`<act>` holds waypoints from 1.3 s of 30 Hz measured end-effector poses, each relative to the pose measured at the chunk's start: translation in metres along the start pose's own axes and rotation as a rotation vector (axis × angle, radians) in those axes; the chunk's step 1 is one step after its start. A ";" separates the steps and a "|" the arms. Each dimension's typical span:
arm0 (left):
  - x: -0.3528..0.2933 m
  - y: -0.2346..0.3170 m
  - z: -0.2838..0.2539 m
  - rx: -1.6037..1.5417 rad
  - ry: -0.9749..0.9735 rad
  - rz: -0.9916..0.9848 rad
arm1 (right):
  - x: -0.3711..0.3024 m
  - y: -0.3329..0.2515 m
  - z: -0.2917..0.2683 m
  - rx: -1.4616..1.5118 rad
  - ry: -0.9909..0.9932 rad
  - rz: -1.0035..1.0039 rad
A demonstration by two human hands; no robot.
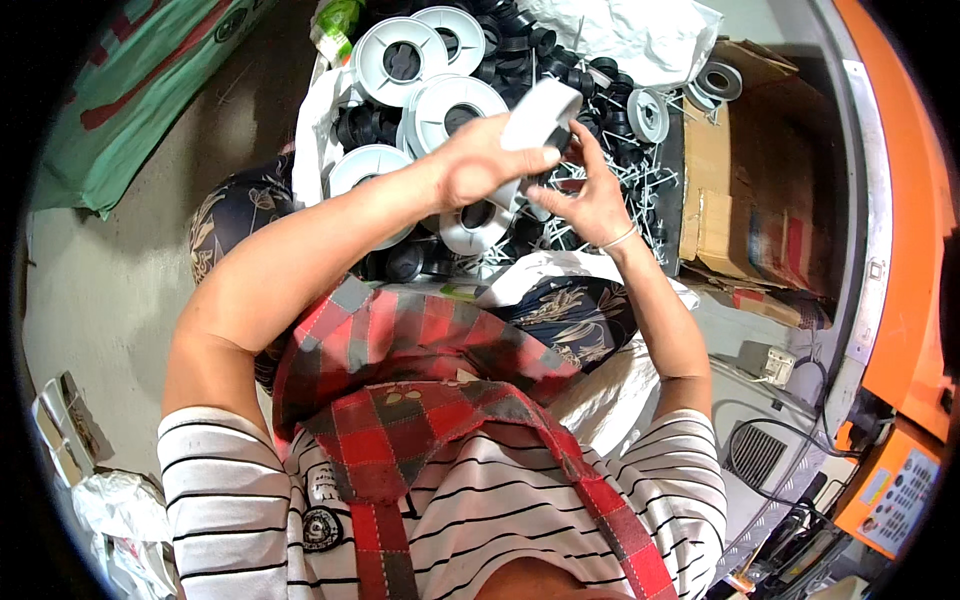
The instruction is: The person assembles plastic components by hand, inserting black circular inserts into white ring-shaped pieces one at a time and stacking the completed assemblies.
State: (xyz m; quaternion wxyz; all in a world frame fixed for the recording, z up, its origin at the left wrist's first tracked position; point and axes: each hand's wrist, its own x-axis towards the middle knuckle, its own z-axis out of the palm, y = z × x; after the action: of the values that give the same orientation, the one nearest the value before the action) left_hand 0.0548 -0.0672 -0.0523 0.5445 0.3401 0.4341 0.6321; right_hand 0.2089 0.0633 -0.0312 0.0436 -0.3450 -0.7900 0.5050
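Tilted on edge, a light-grey plastic flanged ring (543, 112) is gripped by my left hand (485, 160), its thumb along the lower side. A black round plastic part (563, 143) shows at the ring's right face. My right hand (590, 195) has curled fingers and thumb around that black part; its exact contact is partly hidden. Below the hands lies another grey flanged ring (474, 232) with a dark centre. More grey flanged rings (372, 60) are piled to the left, several with black parts in their middles.
Black round caps (515, 45) and thin white plastic sticks (655, 190) fill the work area. A white bag (640, 40) lies at the far side. On the right are an open cardboard box (715, 180) and an orange machine (905, 250). Green sacking (150, 100) stands far left.
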 end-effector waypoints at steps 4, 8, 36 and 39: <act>-0.004 -0.003 0.003 0.096 0.005 0.170 | 0.012 0.019 -0.004 0.904 -0.564 0.575; 0.013 -0.001 -0.021 -0.028 0.274 -0.008 | 0.056 0.046 -0.001 0.567 -0.039 0.260; 0.059 -0.126 -0.115 0.113 0.541 -0.615 | 0.103 0.109 0.030 1.006 -0.270 0.451; 0.062 -0.109 -0.082 -0.152 0.391 -0.472 | 0.084 0.117 0.029 1.109 -0.117 0.351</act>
State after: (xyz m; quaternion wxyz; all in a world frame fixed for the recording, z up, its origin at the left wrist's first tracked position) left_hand 0.0126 -0.0179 -0.1872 0.6061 0.0603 0.5490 0.5724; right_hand 0.1920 0.1198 -0.1656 0.0899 -0.3678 -0.3396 0.8610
